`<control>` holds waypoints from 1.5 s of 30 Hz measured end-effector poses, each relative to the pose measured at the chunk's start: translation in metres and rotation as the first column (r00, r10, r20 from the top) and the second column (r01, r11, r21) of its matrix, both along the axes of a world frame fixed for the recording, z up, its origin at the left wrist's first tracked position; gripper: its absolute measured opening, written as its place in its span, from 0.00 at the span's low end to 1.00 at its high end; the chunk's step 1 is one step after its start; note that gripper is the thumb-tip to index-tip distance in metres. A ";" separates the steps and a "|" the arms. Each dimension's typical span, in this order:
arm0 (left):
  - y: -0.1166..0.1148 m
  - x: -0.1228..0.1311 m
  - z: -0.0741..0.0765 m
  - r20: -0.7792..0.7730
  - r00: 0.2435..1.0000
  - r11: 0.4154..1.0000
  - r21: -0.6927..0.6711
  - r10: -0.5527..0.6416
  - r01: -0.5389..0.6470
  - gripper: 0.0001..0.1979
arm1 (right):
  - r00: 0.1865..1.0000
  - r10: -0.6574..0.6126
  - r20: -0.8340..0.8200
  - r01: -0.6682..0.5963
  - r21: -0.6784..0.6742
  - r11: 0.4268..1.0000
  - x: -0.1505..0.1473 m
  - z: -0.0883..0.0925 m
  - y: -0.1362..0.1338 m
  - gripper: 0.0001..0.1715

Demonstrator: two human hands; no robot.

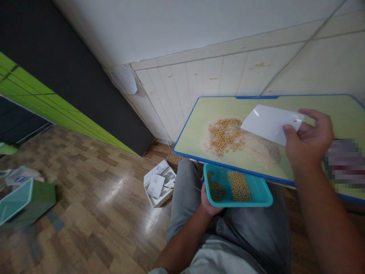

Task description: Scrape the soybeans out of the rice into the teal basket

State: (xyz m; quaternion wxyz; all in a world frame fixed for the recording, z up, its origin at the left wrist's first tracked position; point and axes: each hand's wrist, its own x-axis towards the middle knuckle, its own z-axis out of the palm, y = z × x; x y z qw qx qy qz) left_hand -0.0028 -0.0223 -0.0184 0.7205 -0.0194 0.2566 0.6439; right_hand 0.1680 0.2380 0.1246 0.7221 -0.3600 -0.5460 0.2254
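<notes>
My right hand [309,139] pinches one end of a flat white plastic scraper [268,122], thumb on top, above the pale green board. The scraper's far end reaches the soybeans [226,131], which lie mixed with rice grains [261,148] on the board. My left hand [209,199] grips the left end of a turquoise tray [261,192] over my lap, just below the board's near edge. Inside the tray sit a pile of dark greenish beans [216,190] at the left and a pile of yellow soybeans [239,186] in the middle.
The blue-edged folding table [308,104] stands against a white panelled wall [211,76]. A blurred-out item [343,161] lies on its right side. On the wooden floor are an open white box [159,186] with papers and a green bin [37,198] at far left.
</notes>
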 end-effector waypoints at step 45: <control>0.000 0.000 0.000 0.013 1.000 0.999 -0.054 0.005 -0.004 0.28 | 0.983 0.125 0.134 -0.113 -0.094 0.989 -0.003 0.009 -0.020 0.33</control>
